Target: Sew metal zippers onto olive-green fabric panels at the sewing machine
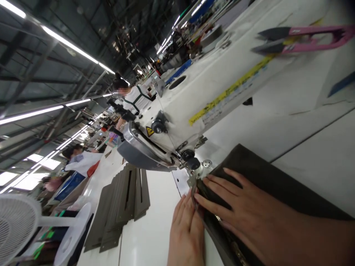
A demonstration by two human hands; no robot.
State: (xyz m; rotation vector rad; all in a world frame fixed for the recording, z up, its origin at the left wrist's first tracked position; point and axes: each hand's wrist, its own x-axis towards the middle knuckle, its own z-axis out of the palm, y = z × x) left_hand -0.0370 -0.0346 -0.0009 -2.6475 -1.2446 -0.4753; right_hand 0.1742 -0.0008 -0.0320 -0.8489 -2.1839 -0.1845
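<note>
Far off to the left of the fingers, a white fan (16, 225) is seen, and other people (80, 160) are seated at work behind it. Nearer in, still to the left of the fingers, a stack of flat grey pieces (119, 207) is laid on the table (318, 162). Next, the left hand (185, 232) is seen, laid flat with its fingers (183, 207) stretched out and not closed on anything; the near edge of the dark cloth (266, 177) is touched by them. Just past those fingertips, up and a little right, the presser foot (194, 177) of the sewing machine (194, 103) is found. The right hand (246, 218) is spread flat on top of the cloth, fingers open and pressing down, not gripping. The cloth's long side runs from the foot away to the right, under the right hand. Of the two hands, the left is a little nearer the foot. Far up to the right, pink snips (305, 37) are left on the machine.
</note>
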